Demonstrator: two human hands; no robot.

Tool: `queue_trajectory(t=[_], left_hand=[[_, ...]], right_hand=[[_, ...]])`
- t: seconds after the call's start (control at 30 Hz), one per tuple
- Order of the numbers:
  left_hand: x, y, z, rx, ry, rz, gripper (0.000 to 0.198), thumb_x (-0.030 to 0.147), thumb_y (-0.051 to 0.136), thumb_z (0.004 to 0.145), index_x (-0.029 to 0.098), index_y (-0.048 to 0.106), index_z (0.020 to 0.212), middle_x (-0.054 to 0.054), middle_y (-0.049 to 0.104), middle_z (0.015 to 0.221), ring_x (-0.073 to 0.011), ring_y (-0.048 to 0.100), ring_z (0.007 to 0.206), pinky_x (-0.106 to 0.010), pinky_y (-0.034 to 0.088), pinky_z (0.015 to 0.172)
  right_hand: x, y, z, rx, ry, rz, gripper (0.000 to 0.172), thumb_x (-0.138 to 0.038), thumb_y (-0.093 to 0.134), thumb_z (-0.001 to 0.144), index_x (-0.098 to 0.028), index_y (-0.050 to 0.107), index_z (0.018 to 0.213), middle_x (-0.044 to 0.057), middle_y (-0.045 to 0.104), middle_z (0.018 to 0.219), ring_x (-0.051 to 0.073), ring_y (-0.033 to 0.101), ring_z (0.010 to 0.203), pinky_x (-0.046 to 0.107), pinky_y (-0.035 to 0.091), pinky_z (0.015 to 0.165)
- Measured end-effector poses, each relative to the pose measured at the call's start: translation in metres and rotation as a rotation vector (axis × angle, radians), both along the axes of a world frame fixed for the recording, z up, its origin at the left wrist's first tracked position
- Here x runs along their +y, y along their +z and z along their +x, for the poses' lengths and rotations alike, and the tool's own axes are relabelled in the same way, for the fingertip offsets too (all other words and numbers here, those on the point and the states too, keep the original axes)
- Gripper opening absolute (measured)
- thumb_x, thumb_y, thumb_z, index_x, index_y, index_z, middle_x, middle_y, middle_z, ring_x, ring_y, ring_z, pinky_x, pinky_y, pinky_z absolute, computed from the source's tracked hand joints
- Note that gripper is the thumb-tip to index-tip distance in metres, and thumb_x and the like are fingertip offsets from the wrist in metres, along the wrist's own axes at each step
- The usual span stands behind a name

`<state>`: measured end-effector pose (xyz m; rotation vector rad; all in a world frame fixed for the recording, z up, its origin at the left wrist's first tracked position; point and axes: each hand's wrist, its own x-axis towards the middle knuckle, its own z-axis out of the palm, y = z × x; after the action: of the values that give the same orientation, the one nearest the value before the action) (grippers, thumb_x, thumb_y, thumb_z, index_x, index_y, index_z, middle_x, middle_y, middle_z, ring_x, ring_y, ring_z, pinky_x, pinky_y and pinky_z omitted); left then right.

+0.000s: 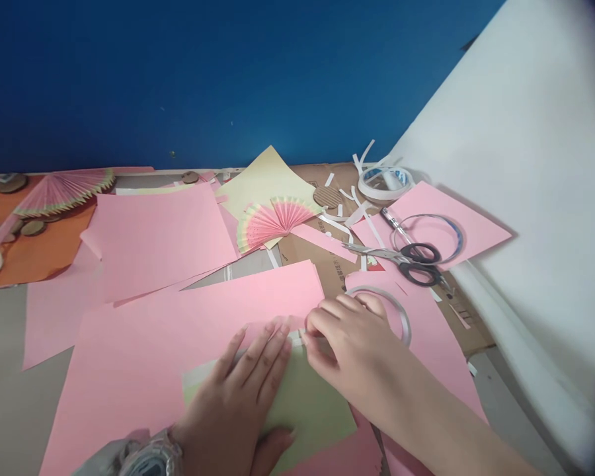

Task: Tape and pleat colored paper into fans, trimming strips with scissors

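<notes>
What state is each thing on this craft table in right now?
Left hand, flat on the green paper.
Right hand, fingers curled at that paper's top edge.
Scissors, shut, lying flat.
Paper fan, spread open.

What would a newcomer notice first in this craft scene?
Two hands at the bottom centre: the left hand lies flat on a green sheet, the right hand is curled at that sheet's top edge. Pink sheets spread around them, with a pleated fan and scissors behind, under a blue wall.

Both hands rest on folded paper (307, 403); scissors (401, 254) lie behind, right.
</notes>
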<state>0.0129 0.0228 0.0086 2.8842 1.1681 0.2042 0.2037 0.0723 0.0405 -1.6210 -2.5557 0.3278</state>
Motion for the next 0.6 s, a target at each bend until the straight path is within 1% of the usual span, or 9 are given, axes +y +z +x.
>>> queue_trajectory(t=[0.13, 0.27, 0.33, 0.43, 0.5, 0.6], left_hand=[[-0.003, 0.002, 0.001, 0.013, 0.010, 0.014, 0.068, 0.048, 0.047, 0.083, 0.005, 0.043, 0.136, -0.015, 0.034, 0.148, -0.0290, 0.028, 0.136, -0.044, 0.012, 0.108], [-0.004, 0.003, 0.001, 0.029, 0.022, -0.006, 0.067, 0.046, 0.046, 0.085, 0.005, 0.040, 0.138, -0.015, 0.030, 0.150, -0.0289, 0.024, 0.138, -0.045, 0.013, 0.108], [-0.004, 0.003, 0.001, 0.034, 0.015, -0.010, 0.067, 0.046, 0.046, 0.085, 0.005, 0.039, 0.138, -0.015, 0.029, 0.150, -0.0292, 0.022, 0.138, -0.045, 0.013, 0.109], [-0.003, 0.002, 0.001, 0.033, 0.018, -0.017, 0.066, 0.046, 0.045, 0.085, 0.007, 0.039, 0.139, -0.014, 0.028, 0.151, -0.0283, 0.020, 0.139, -0.044, 0.012, 0.110], [-0.002, 0.001, 0.000, 0.025, 0.025, -0.018, 0.067, 0.047, 0.045, 0.085, 0.008, 0.039, 0.139, -0.013, 0.028, 0.151, -0.0282, 0.019, 0.139, -0.044, 0.011, 0.110], [-0.002, 0.000, 0.000, 0.007, 0.004, 0.006, 0.068, 0.047, 0.046, 0.084, 0.006, 0.040, 0.138, -0.015, 0.030, 0.150, -0.0292, 0.022, 0.138, -0.044, 0.012, 0.109]], right_hand=[[0.008, 0.011, 0.014, -0.118, -0.086, -0.069, 0.026, -0.023, 0.051, 0.086, -0.020, 0.048, 0.060, -0.003, 0.052, 0.062, 0.018, 0.046, 0.066, 0.037, 0.026, 0.074], [0.013, 0.016, 0.031, -0.022, -0.017, -0.161, 0.032, -0.038, 0.049, 0.090, -0.021, 0.047, 0.063, -0.001, 0.052, 0.073, 0.020, 0.047, 0.079, 0.038, 0.028, 0.076], [0.012, 0.017, 0.033, 0.027, -0.006, -0.179, 0.029, -0.039, 0.052, 0.089, -0.021, 0.048, 0.066, -0.002, 0.051, 0.076, 0.020, 0.046, 0.082, 0.038, 0.028, 0.079], [0.008, 0.018, 0.032, 0.073, -0.009, -0.211, 0.018, -0.032, 0.060, 0.085, -0.023, 0.049, 0.074, -0.003, 0.050, 0.081, 0.018, 0.044, 0.083, 0.038, 0.029, 0.081], [0.006, 0.018, 0.029, 0.105, -0.020, -0.255, 0.013, -0.028, 0.060, 0.085, -0.024, 0.049, 0.079, -0.003, 0.050, 0.086, 0.019, 0.044, 0.085, 0.036, 0.032, 0.080], [0.003, 0.017, 0.026, 0.126, -0.043, -0.313, 0.007, -0.029, 0.056, 0.088, -0.027, 0.049, 0.085, -0.003, 0.051, 0.093, 0.021, 0.042, 0.090, 0.034, 0.035, 0.075]])
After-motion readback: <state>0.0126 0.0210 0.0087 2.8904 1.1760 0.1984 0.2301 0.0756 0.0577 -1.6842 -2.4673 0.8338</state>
